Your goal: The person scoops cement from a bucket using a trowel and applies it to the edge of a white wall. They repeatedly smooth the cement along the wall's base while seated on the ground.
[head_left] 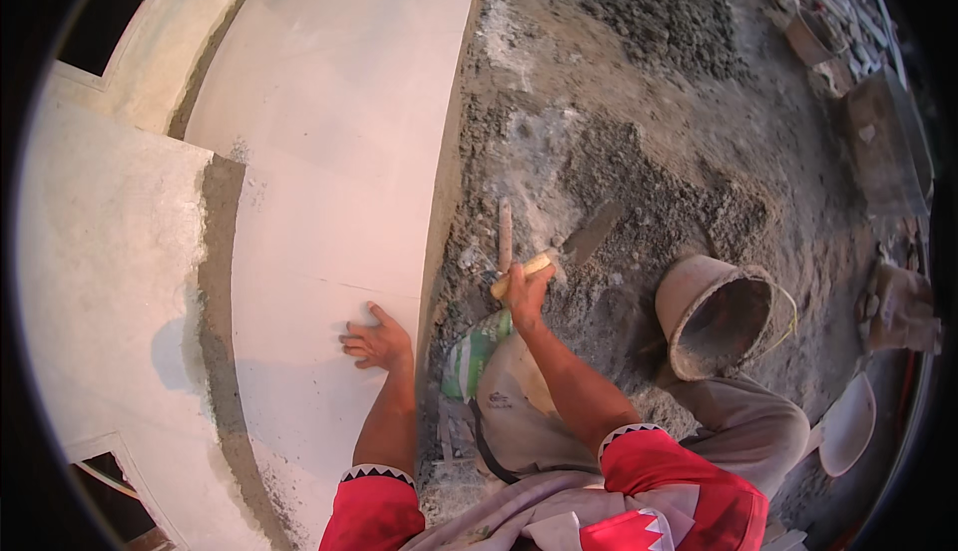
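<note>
My right hand (529,293) is closed around the pale wooden handle of a trowel (595,233). The trowel's grey blade points away to the right, over rough, mortar-strewn ground. Over the smooth pale slab (339,202) is my left hand (377,339), its fingers spread and nothing in them. Whether that palm presses on the surface or hovers just above it, I cannot tell. Just beyond my right hand lies a short stick-like piece (505,232). A green and white sack (465,365) sits between the slab's edge and my leg.
A mortar-crusted bucket (684,316) lies tipped by my right knee. Loose grey mortar (639,177) covers the ground ahead. Farther right are another bucket (811,38), a greyish sheet-like object (883,142) and a white rounded object (848,425). A pale wall (110,242) with openings stands left.
</note>
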Demonstrator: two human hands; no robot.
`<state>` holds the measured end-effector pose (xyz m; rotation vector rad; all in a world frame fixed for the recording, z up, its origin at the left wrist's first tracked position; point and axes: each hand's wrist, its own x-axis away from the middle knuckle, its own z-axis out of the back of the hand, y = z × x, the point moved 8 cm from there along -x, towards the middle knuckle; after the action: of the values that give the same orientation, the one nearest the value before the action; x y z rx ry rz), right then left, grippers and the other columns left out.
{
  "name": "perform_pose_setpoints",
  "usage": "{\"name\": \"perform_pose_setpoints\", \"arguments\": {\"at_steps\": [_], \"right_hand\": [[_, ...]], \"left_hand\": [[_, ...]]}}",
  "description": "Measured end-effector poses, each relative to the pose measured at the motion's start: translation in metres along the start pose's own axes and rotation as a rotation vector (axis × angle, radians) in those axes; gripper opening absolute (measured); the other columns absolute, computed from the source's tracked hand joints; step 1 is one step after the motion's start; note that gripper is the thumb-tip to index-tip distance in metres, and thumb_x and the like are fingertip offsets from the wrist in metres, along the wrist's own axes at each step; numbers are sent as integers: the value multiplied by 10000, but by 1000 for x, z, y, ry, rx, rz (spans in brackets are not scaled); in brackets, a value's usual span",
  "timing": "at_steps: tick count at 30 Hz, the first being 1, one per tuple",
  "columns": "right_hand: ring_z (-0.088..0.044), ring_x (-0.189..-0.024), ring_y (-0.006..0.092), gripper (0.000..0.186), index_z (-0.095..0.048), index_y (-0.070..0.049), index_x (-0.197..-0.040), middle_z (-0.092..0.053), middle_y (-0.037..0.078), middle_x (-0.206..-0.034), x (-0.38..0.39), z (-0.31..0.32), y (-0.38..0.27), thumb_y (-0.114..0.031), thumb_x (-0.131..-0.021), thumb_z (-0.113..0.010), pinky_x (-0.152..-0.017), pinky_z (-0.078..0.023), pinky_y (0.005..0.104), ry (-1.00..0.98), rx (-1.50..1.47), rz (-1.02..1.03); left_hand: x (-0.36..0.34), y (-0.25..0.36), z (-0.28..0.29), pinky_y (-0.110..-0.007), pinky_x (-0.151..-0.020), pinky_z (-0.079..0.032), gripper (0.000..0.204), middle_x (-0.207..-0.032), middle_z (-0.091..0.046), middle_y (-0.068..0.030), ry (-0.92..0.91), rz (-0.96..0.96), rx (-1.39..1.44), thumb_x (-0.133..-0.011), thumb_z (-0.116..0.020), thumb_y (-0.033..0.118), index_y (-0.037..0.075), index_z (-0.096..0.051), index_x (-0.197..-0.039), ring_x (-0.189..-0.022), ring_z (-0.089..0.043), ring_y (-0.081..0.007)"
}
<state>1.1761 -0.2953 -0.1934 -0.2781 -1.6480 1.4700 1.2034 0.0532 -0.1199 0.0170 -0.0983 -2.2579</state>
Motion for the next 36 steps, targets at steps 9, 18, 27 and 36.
{"name": "perform_pose_setpoints", "arguments": {"at_steps": [9,18,27,36], "right_hand": [[-603,-645,196,287,-435,-43,-1114,-551,86,-816,50,-36,38,-226,-945,-578,-528,-509,365,-323,-145,-333],[-606,-575,192,446,-493,-6,-1120,-560,95,-762,29,-110,80,-437,-1009,-529,-491,-489,353,-346,-102,-293],[-596,-522,218,498,-511,4,-1153,-561,114,-733,102,-125,75,-476,-1024,-476,-452,-496,368,-305,-95,-444],[-578,-534,216,441,-463,-45,-1097,-540,92,-749,127,-104,47,-480,-1025,-473,-439,-498,379,-386,-280,-558]], "left_hand": [[-1,-2,-3,-685,-1082,-206,820,-1550,-232,-286,-5,21,-15,-965,-357,692,10,-344,-1420,-1458,-153,-419],[-1,-1,-1,-700,-1071,-216,814,-1536,-258,-300,58,-5,-20,-966,-371,685,4,-363,-1412,-1449,-179,-423],[-1,1,2,-708,-1067,-220,804,-1528,-268,-308,58,-21,-12,-971,-378,667,-10,-365,-1405,-1441,-194,-436],[1,1,5,-694,-1082,-218,794,-1528,-267,-294,59,-7,-1,-971,-374,667,6,-368,-1411,-1453,-180,-429]]}}
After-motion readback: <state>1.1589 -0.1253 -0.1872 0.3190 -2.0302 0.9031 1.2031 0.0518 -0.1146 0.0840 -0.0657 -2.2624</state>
